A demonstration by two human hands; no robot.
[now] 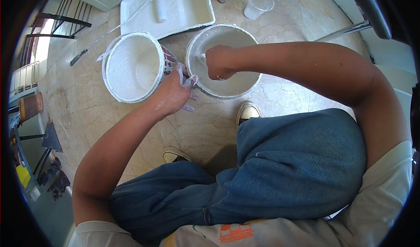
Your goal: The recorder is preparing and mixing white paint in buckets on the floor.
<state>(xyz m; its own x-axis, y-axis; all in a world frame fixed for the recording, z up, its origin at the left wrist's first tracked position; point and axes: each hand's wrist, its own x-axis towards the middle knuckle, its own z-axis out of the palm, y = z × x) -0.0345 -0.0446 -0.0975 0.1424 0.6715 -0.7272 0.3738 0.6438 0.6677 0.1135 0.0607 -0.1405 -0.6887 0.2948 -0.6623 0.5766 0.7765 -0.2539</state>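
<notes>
Two white paint-coated buckets stand side by side on the floor in front of me. My right hand (221, 63) is inside the right bucket (224, 93), its fingers closed in a fist. A small white piece shows beside the fist, but what it belongs to is hidden. Between the buckets is my left hand (178, 91), its fingers apart and smeared with white paint. Its fingertips are close to the right bucket's rim; whether they touch it I cannot tell. The left bucket (133, 67) has white-coated walls and a handle hanging at its left side.
Behind the buckets lies a white-coated paint tray (188, 6) with a paint roller (161, 10) in it. A dark-gripped handle (78, 58) sticks out leftward. A clear plastic cup (258, 5) stands farther back. Metal chair legs (343, 31) are at right. My shoes are below the buckets.
</notes>
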